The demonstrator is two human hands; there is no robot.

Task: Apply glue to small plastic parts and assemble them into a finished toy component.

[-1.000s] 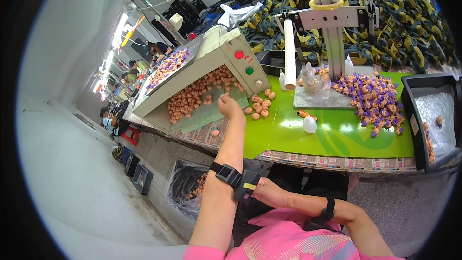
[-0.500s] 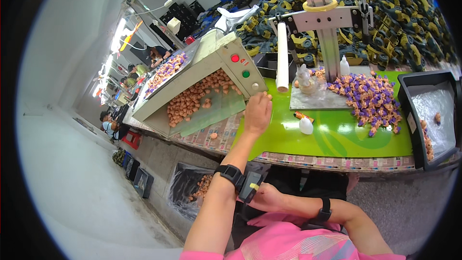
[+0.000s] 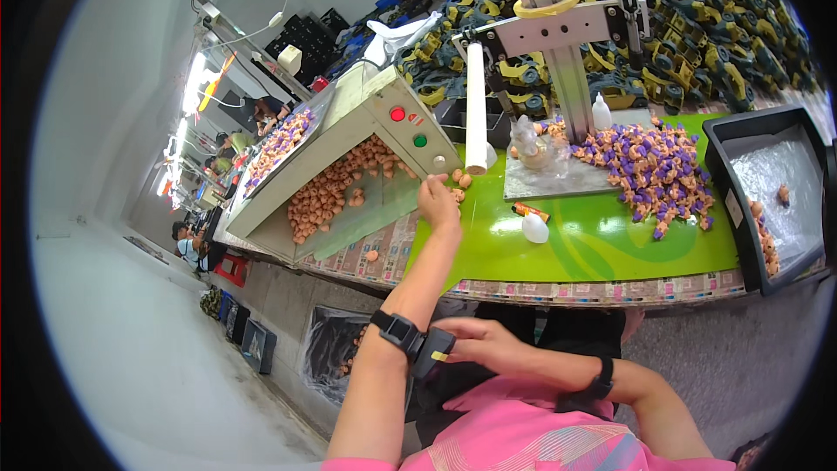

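Observation:
My left hand (image 3: 438, 204) reaches over the table beside the front corner of a cream metal machine (image 3: 412, 94) with a red and a green button. Its fingers curl in, and whatever they hold, if anything, is hidden. Several small peach doll heads (image 3: 463, 180) lie on the green mat (image 3: 575, 249) right by its fingers. Many more heads (image 3: 324, 201) are heaped in the machine's opening on a pale green sheet. My right hand (image 3: 485, 342), fingers stretched out, is in front of my body, next to a black device (image 3: 429, 351) strapped to my left forearm.
A metal column (image 3: 568, 92) with a crossbar stands on a plate on the mat. Around it are purple-and-peach figures (image 3: 649, 166), a white bottle (image 3: 535, 228) and an orange tube (image 3: 529, 209). A black tray (image 3: 731, 174) sits at right; yellow-and-dark toy vehicles (image 3: 715, 44) pile up behind.
My left hand has drawn back toward me, uncovering doll heads on the mat. My right hand has moved slightly up, and its fingers have straightened. The view has shifted a little.

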